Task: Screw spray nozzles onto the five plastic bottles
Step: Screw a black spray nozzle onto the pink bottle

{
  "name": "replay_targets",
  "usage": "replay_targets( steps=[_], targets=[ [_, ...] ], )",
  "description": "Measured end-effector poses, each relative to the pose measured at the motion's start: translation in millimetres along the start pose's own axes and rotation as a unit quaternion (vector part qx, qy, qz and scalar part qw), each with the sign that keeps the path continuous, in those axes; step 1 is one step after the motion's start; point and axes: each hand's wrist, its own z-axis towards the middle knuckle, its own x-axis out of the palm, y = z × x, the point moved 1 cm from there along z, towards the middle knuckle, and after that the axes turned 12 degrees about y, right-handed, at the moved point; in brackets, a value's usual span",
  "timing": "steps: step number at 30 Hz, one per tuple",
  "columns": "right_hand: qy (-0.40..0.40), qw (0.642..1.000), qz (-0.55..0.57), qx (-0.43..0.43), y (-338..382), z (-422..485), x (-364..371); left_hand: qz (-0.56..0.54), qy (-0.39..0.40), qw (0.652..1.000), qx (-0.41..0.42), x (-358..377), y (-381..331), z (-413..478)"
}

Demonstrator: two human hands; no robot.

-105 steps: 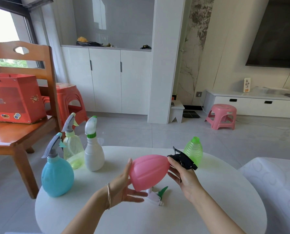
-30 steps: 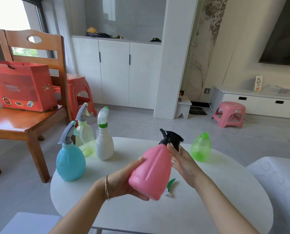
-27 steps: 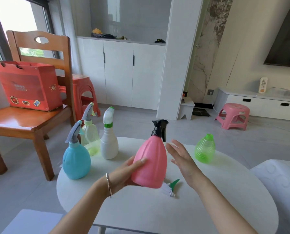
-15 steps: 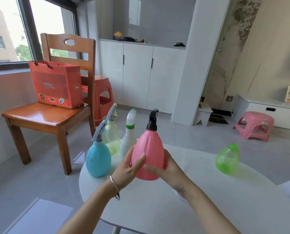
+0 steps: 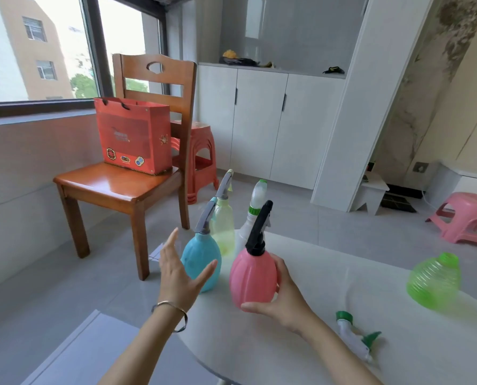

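Pink plastic catches the eye first: the pink bottle (image 5: 252,276) stands upright near the front left of the round white worktop (image 5: 301,354), a black spray nozzle (image 5: 258,227) seated on its neck. The right hand (image 5: 285,304) wraps around the bottle's lower right side, thumb beneath and fingers curled behind it. The left hand (image 5: 180,273) hovers just left of it, fingers spread and holding nothing, a thin bracelet (image 5: 170,315) on the wrist. Directly behind that open hand is the blue bottle (image 5: 204,262) with a grey nozzle; further back stand a yellow-green bottle (image 5: 223,226) and a white bottle (image 5: 252,215), both with nozzles on. Well apart, at the right edge of the worktop, the green bottle (image 5: 433,282) has only its bare threaded neck. A loose white and green nozzle (image 5: 354,339) lies on its side on the worktop between the right forearm and the green bottle. A wooden chair (image 5: 126,179) beyond carries a red bag (image 5: 133,134).
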Motion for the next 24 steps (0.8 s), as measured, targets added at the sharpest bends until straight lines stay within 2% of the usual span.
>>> replay_targets(
  steps=[5, 24],
  targets=[
    [-0.001, 1.000, -0.002, 0.016, -21.7, 21.7, 12.7, -0.012, 0.099, 0.993, -0.059, 7.0, 38.4, -2.3],
    [0.023, 0.997, 0.041, 0.054, -46.7, 49.5, 23.4, -0.045, 0.151, 0.984, -0.080, 6.0, 58.6, 10.7]
  ],
)
